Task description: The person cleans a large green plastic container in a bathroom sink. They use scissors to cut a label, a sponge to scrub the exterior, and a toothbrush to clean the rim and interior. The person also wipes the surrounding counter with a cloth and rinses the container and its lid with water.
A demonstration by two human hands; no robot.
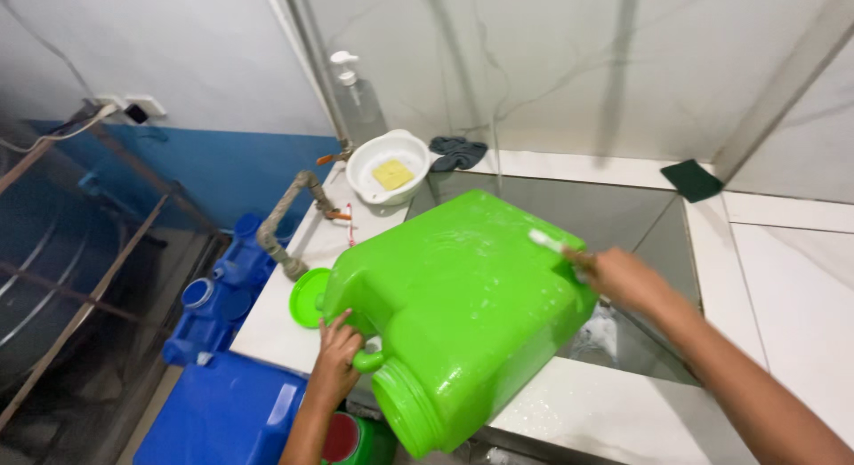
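A large bright green plastic jerrycan (463, 305) lies tilted across the front rim of a sink (640, 225), its open mouth pointing toward me. My left hand (336, 354) grips the can's handle near the mouth. My right hand (623, 278) holds a small white brush (547, 241) against the can's upper far corner. The can's surface looks wet. A round green lid (307, 298) lies on the counter just left of the can.
A white bowl (387, 163) with a yellow sponge sits at the sink's back left, by a soap pump bottle (356, 92) and a dark cloth (458, 152). A dark green scouring pad (692, 180) lies back right. Blue jerrycans (222, 403) stand on the floor at left.
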